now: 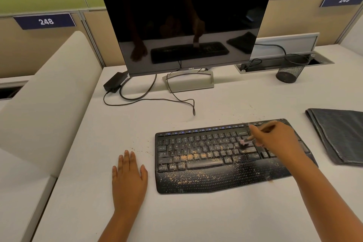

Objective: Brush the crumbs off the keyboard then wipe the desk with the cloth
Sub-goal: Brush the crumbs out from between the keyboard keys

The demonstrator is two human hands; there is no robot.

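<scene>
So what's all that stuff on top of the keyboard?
Tan crumbs lie on the keyboard, thickest on its lower key rows and palm rest. The right hand holds a small brush over the keys. It covers the keys at the right end.

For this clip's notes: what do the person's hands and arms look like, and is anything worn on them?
Both are bare. The left hand and right hand show no gloves, rings or watch, and no wristbands are visible. Both forearms are uncovered up to the lower frame edge, so no sleeves appear. No markings or cables are on either arm.
</scene>
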